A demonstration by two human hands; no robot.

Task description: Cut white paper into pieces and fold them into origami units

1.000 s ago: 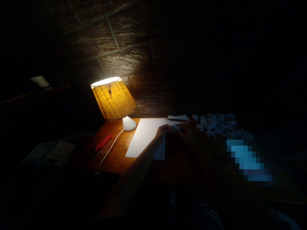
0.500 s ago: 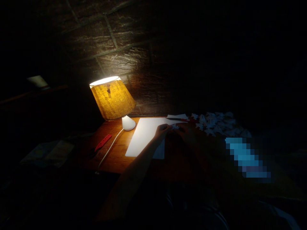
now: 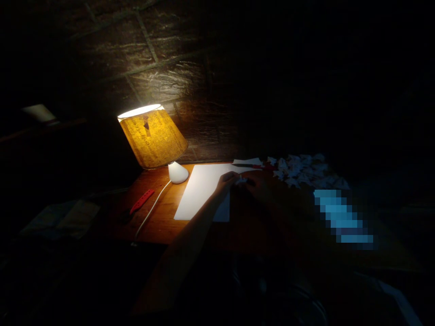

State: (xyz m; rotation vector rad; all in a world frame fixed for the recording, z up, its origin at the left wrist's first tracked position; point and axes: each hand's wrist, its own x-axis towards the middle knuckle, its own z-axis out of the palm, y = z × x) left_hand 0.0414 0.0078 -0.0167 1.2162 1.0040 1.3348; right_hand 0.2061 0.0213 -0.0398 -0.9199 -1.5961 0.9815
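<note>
My left hand point(image 3: 227, 182) is closed on one side of a small folded piece of paper point(image 3: 241, 179). On its other side, in deep shadow, my right hand point(image 3: 257, 185) grips the same piece. Both hands are held close together over the right part of a white sheet of paper point(image 3: 197, 194) on the wooden table. Just beyond them, a dark, long tool with a red handle point(image 3: 268, 167) lies across a smaller white paper point(image 3: 248, 161). To the right of it spreads a heap of folded paper pieces point(image 3: 302, 170).
A lit lamp point(image 3: 154, 138) with a yellow printed shade stands at the back left, its white cord point(image 3: 152, 212) running to the table's front edge. Left of the cord lies a red-handled cutter point(image 3: 142, 202). A pixelated bright screen point(image 3: 343, 215) is at the right. A stone-patterned wall rises behind.
The whole view has shifted slightly, so things appear a little further left and higher. Both hands still hold the small folded paper together.
</note>
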